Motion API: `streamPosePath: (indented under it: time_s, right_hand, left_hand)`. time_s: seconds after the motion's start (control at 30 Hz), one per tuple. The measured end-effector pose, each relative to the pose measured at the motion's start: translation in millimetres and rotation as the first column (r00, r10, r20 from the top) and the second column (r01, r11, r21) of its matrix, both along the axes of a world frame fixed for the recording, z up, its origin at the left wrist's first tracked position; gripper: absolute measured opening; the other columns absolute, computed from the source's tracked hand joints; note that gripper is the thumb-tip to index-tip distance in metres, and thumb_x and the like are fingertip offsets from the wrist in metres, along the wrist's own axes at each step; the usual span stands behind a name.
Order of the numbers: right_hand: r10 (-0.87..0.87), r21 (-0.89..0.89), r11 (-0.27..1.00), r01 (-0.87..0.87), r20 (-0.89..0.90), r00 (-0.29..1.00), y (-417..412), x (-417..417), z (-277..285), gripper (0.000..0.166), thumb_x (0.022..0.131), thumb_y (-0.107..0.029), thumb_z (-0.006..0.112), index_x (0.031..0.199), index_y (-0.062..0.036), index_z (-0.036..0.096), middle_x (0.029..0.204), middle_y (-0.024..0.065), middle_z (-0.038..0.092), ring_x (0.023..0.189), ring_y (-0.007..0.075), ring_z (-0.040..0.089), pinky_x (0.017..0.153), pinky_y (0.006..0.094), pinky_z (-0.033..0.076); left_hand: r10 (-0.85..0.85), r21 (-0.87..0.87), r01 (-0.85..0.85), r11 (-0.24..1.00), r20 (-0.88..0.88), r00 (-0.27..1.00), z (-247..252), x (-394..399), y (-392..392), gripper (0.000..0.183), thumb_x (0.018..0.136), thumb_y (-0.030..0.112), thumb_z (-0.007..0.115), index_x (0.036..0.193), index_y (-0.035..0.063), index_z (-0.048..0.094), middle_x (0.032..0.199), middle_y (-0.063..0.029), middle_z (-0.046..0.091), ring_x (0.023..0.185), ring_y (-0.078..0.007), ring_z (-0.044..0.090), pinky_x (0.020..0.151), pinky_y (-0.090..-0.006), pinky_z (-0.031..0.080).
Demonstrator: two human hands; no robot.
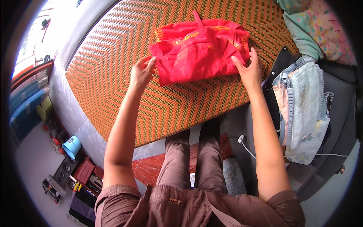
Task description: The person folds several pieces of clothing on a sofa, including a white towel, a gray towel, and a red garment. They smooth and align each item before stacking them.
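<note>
A red cloth item with yellow printed or stitched patterns (pixel 195 56) lies loosely bunched on an orange and green woven mat (pixel 113 85); a narrow red strap sticks up from its far edge. My left hand (pixel 144 68) is at the cloth's left edge, thumb and fingers apart, some fingertips hidden beside the fabric. At the right edge is my right hand (pixel 249 66), its thumb on or just over the cloth and its fingers spread beyond the side. Whether either hand pinches any fabric cannot be told.
Folded towels and clothes (pixel 306 105) are piled on a dark padded seat (pixel 339 107) at right. Patterned bedding (pixel 326 31) lies behind them. A white cable (pixel 249 150) hangs near my right forearm. On the left floor are a light blue bucket (pixel 72 146) and a speaker (pixel 65 168).
</note>
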State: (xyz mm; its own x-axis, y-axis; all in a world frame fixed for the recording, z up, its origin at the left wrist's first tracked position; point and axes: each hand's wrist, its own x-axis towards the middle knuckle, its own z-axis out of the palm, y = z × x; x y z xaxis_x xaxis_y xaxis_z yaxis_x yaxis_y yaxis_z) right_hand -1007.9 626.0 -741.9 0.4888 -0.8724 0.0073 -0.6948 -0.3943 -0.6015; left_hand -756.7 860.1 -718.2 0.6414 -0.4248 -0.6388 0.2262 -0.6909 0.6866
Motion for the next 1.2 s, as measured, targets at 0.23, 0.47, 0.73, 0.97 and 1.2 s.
streamPosePath:
  time_s: [0.23,0.47,0.73,0.97,1.2]
  right_hand:
    - [0.342,-0.306,0.901,-0.309,0.060,0.938,-7,46,6,0.056,0.069,-0.031,0.073,0.117,-0.0104,0.053,0.108,0.0079,0.057,0.099,0.0271,0.051,0.087,0.0374,0.041]
    - [0.560,0.125,0.828,-0.546,-0.148,0.815,-11,77,-8,0.064,0.064,-0.036,0.075,0.123,-0.0253,0.051,0.107,0.0015,0.057,0.103,0.0193,0.047,0.091,0.0400,0.029]
    - [0.590,-0.176,0.801,-0.572,0.076,0.804,-21,64,4,0.034,0.060,-0.019,0.071,0.089,-0.0088,0.056,0.112,0.0034,0.054,0.111,0.0230,0.047,0.096,0.0394,0.030]
    - [0.320,-0.006,0.948,-0.320,0.014,0.947,-49,61,11,0.035,0.070,-0.018,0.071,0.099,-0.0079,0.053,0.092,0.0107,0.060,0.089,0.0288,0.058,0.082,0.0404,0.044]
    - [0.445,-0.439,0.774,-0.456,-0.135,0.885,15,82,13,0.042,0.081,-0.022,0.056,0.122,-0.0154,0.050,0.128,0.0094,0.045,0.120,0.0272,0.040,0.103,0.0497,0.022]
  left_hand:
    - [0.015,-0.212,0.014,0.977,0.135,0.991,-18,-8,-26,0.029,0.080,0.018,0.067,0.102,0.0004,0.060,0.087,-0.0030,0.063,0.073,-0.0065,0.057,0.066,-0.0220,0.047]
    - [0.216,-0.586,-0.191,0.787,-0.029,0.976,-4,-9,-34,0.024,0.082,0.005,0.064,0.105,0.0008,0.058,0.091,-0.0026,0.063,0.080,-0.0077,0.058,0.072,-0.0209,0.047]
    - [0.278,-0.673,-0.219,0.706,-0.022,0.960,-2,-5,-40,0.022,0.083,0.006,0.063,0.103,0.0011,0.059,0.089,-0.0029,0.063,0.077,-0.0074,0.058,0.069,-0.0202,0.048]
    - [0.156,-0.195,-0.087,0.977,0.372,0.915,-45,12,-48,0.046,0.081,0.031,0.064,0.116,0.0039,0.052,0.083,-0.0088,0.065,0.070,-0.0182,0.061,0.062,-0.0294,0.050]
    - [-0.382,0.267,0.349,0.898,0.867,0.321,8,-25,-70,0.048,0.086,0.034,0.050,0.131,0.0191,0.040,0.129,-0.0168,0.042,0.121,-0.0325,0.036,0.099,-0.0476,0.029]
